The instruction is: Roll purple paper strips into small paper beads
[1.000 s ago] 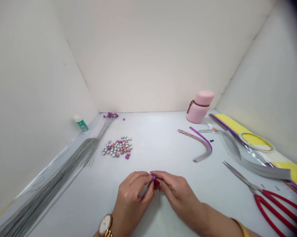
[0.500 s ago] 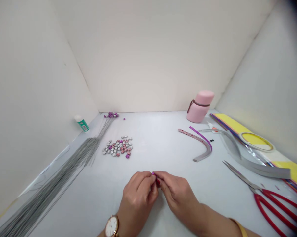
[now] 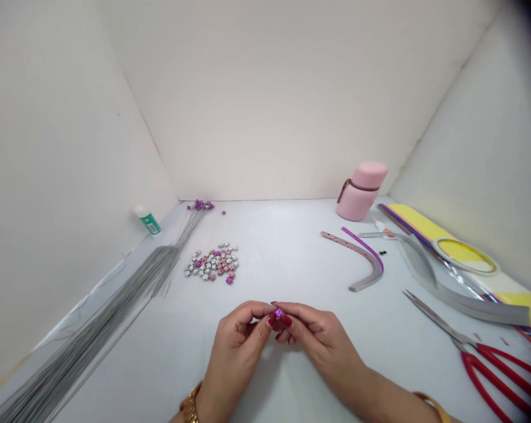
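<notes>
A small purple paper star (image 3: pixel 279 314) is pinched between both hands at the front middle of the table. My left hand (image 3: pixel 243 332) grips it from the left with thumb and index finger. From the other side my right hand (image 3: pixel 320 338) holds it the same way, its red-nailed thumb pressed on the star's near face. Beyond my left hand lies a pile of little folded stars (image 3: pixel 212 264) in silver, pink and purple. Paper strips, one purple (image 3: pixel 362 242) and a pink and grey bundle (image 3: pixel 366 267), curve on the table past my right hand.
Thin grey wires (image 3: pixel 128 311) run along the left, some tipped with purple stars (image 3: pixel 200 205). A glue stick (image 3: pixel 149 222) stands near the left wall. On the right are red-handled scissors (image 3: pixel 463 341), a tape roll (image 3: pixel 490 267), grey strips (image 3: pixel 477 308) and a pink flask (image 3: pixel 357 192).
My left wrist has rolled, so the watch face has turned out of sight. Both thumbs now show on the near side, and the purple star is more exposed between the fingertips.
</notes>
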`<state>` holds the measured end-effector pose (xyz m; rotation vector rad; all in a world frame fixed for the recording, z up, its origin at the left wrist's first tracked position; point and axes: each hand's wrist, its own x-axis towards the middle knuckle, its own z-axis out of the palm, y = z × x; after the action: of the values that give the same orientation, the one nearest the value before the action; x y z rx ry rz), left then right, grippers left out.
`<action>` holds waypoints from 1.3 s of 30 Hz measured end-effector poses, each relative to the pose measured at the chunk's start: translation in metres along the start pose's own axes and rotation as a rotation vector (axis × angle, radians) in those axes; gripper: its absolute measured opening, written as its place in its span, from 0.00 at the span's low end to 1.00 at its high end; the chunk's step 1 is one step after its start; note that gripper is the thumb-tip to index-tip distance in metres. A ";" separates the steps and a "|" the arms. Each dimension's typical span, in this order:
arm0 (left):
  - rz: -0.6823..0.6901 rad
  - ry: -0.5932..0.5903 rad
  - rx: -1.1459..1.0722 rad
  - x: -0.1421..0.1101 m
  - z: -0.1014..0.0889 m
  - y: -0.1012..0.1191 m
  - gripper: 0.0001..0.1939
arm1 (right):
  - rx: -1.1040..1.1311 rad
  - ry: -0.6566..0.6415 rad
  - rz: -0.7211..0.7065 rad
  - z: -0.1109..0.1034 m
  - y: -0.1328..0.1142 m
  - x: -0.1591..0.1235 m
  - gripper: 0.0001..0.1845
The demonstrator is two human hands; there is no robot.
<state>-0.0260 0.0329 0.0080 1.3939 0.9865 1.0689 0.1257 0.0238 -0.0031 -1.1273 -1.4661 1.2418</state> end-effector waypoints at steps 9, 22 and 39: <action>0.091 0.069 0.175 -0.002 0.000 -0.003 0.07 | 0.004 0.028 0.057 0.001 -0.004 0.001 0.11; 0.193 0.062 0.296 -0.005 0.000 -0.002 0.06 | -0.195 -0.021 -0.117 -0.003 -0.008 0.002 0.12; 0.417 0.109 0.490 -0.004 -0.002 0.000 0.06 | -0.273 -0.104 -0.172 -0.007 -0.013 0.000 0.12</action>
<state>-0.0288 0.0299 0.0075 2.0228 1.1120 1.2678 0.1310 0.0241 0.0104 -1.0978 -1.8126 1.0154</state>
